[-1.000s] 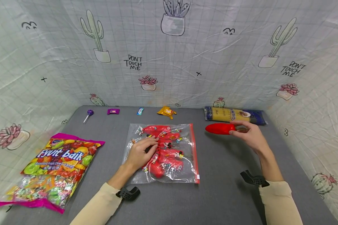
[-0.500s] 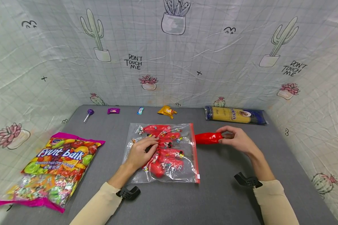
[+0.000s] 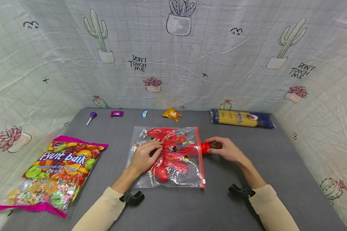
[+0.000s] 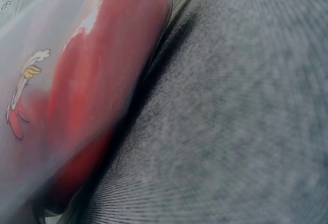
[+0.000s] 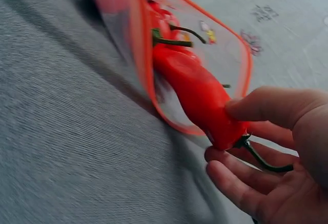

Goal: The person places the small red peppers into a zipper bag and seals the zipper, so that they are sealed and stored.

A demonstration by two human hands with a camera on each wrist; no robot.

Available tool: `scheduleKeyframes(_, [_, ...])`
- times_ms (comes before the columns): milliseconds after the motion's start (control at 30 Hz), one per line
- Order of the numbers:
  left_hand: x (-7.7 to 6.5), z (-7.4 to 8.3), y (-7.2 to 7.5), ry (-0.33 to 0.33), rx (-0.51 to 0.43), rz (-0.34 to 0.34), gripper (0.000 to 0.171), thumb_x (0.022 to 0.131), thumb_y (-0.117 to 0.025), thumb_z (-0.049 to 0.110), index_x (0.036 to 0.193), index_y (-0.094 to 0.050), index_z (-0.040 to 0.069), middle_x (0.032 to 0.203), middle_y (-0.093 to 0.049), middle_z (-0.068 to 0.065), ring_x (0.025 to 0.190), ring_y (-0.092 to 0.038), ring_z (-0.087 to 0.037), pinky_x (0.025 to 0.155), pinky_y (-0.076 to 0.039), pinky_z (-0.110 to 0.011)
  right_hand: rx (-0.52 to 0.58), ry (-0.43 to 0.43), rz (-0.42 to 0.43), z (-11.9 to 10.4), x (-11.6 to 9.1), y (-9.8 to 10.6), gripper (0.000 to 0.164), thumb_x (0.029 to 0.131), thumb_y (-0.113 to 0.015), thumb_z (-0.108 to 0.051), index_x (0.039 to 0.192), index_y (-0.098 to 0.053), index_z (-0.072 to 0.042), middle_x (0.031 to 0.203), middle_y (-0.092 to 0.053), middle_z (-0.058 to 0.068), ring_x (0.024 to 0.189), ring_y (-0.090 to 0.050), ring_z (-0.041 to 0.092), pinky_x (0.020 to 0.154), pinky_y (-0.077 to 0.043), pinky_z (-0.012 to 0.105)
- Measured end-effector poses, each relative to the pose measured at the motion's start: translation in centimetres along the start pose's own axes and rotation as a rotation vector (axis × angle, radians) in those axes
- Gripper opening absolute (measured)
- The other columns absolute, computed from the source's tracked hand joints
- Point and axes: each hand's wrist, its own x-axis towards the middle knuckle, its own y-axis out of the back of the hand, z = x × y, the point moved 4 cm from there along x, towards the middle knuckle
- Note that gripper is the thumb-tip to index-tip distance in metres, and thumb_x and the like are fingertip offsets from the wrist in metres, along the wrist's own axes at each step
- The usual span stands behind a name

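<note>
In the head view, a clear zip bag (image 3: 193, 175) with a red edge and cartoon prints holds several red chili peppers (image 3: 162, 175). My left hand (image 3: 144, 157) is on top of the bag, thumb and fingertips drawn together at its film. At the bag's right side, my right hand (image 3: 226, 149) pinches a red chili pepper (image 3: 205, 148) near its stem. The right wrist view shows this pepper's front part inside the gaping bag mouth, its green stem pointing towards my palm. My left hand is out of sight in the left wrist view, where a red pepper (image 4: 97, 75) shows through the film.
A fruit candy bag (image 3: 63, 160) lies on the left. Along the back are a lollipop (image 3: 93, 115), a purple-wrapped sweet (image 3: 117, 114), a small blue packet (image 3: 144, 114), an orange packet (image 3: 171, 114) and a pasta packet (image 3: 237, 118). Patterned cloth (image 3: 202, 57) encloses the grey table.
My right hand has moved left and nearer, bringing the chili pepper from beside the pasta packet partly into the zip bag. My left hand has stayed on the bag.
</note>
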Motion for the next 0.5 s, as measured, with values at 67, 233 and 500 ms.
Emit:
scheduleKeyframes(67, [0.1,0.0,0.0,-0.003,0.000,0.001,0.013,0.081,-0.070,0.015,0.092,-0.074,0.008,0.105,-0.072,-0.007,0.103,-0.067,-0.024,0.093,-0.053,-0.038,0.003,0.007,0.012,-0.1,0.2,-0.5,0.041,0.084,-0.070,-0.029,0.120,-0.062,-0.013,0.117,-0.065,0.009,0.104,-0.064,0.024,0.086,-0.053,0.031])
scheduleKeyframes(233, [0.2,0.0,0.0,-0.016,0.000,0.007,0.012,0.080,-0.071,0.014,0.091,-0.073,0.008,0.104,-0.072,-0.007,0.102,-0.068,-0.024,0.092,-0.053,-0.038,0.038,0.016,0.037,-0.5,0.7,-1.7,0.043,0.081,-0.073,-0.029,0.118,-0.062,-0.010,0.113,-0.067,0.010,0.102,-0.066,0.024,0.082,-0.055,0.026])
scheduleKeyframes(500, [0.2,0.1,0.2,-0.026,0.012,0.017,0.014,0.081,-0.070,0.014,0.094,-0.073,0.008,0.106,-0.072,-0.007,0.103,-0.067,-0.024,0.092,-0.053,-0.038,0.014,0.052,0.101,-1.5,1.9,-3.1,0.037,0.077,-0.077,-0.024,0.109,-0.067,-0.009,0.103,-0.068,0.010,0.092,-0.068,0.019,0.077,-0.056,0.025])
